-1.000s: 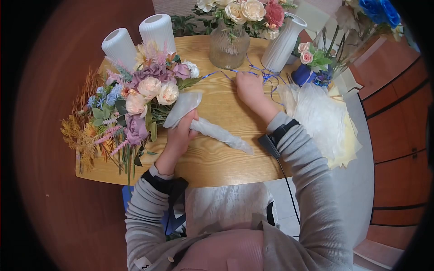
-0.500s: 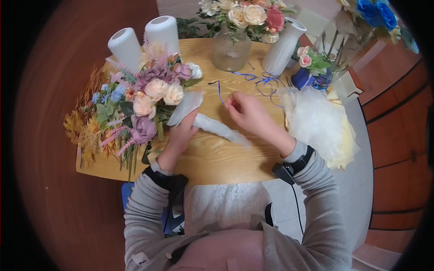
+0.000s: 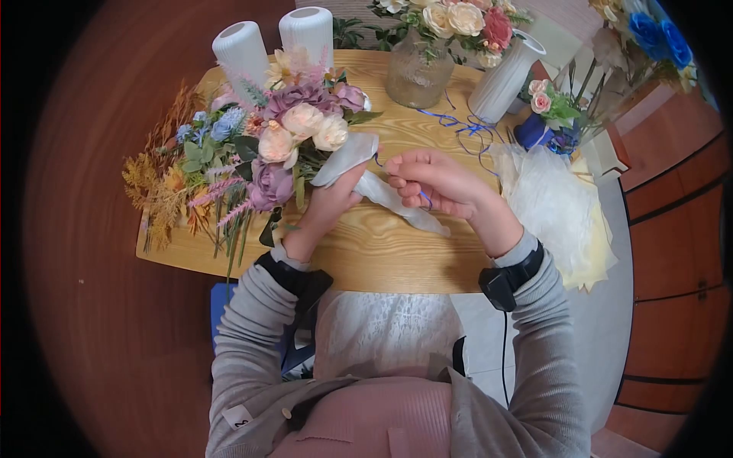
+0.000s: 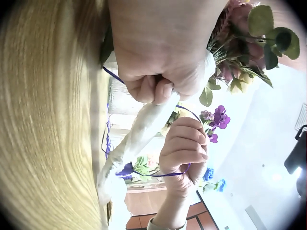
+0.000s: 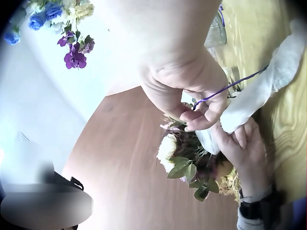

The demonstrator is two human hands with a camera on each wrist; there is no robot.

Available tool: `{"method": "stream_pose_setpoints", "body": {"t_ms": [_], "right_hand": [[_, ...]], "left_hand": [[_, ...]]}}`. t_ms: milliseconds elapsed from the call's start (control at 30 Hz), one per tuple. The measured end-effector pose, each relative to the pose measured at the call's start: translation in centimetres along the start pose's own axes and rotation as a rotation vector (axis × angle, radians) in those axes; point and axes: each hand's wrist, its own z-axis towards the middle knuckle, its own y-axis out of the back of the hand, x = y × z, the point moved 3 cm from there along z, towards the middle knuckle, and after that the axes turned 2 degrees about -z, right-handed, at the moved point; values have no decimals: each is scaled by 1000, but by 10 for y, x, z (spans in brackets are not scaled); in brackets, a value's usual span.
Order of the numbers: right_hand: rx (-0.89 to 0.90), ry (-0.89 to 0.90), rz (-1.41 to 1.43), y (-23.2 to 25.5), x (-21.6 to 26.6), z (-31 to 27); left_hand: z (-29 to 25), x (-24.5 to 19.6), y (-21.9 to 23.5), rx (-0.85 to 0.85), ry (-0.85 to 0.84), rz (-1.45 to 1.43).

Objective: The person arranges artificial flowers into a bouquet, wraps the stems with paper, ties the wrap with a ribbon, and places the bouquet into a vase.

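My left hand (image 3: 334, 200) grips white wrapping paper (image 3: 395, 200), which narrows into a twisted tail pointing right. In the left wrist view, flowers and leaves (image 4: 259, 43) stick out beyond that fist, on the side away from the paper tail (image 4: 139, 132). Just right of it, my right hand (image 3: 443, 183) has its fingers curled, pinching a thin blue-purple ribbon (image 5: 235, 85). The ribbon runs from the fingertips past the paper in the right wrist view. Peach roses (image 3: 303, 122) and purple blooms (image 3: 270, 185) lie by the left hand.
Two white ribbed vases (image 3: 307, 38) stand at the back left. Behind the hands are a glass vase (image 3: 418, 76) of flowers and a leaning white vase (image 3: 504, 80). Loose ribbon (image 3: 473, 131) lies near a blue spool (image 3: 531, 133). White and yellow sheets (image 3: 546, 202) cover the right side.
My right hand has come from the ribbon tangle at the back toward the left hand, drawing a ribbon end with it. My left hand keeps its grip on the paper.
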Motion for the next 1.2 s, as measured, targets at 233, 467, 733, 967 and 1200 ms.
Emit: {"method": "stream_pose_setpoints", "body": {"t_ms": [233,467,733,967,1200], "right_hand": [[-24,12,-72,-11,-2,-12],[-83,48,-95,-25,-24,-20],[-97,96,148,-56,-97,-13],[-362,700,-463,-14,-70,-21],[-526,681,-1037,-32,1,-71]], "left_hand": [[12,-8,-4,-29,492,-773],[10,-13,-4,-115,914,-1146],[24,-33,6,-246,915,-1339],[29,-74,47,9,891,-1583],[23,-89,37,72,938,-1312]]}}
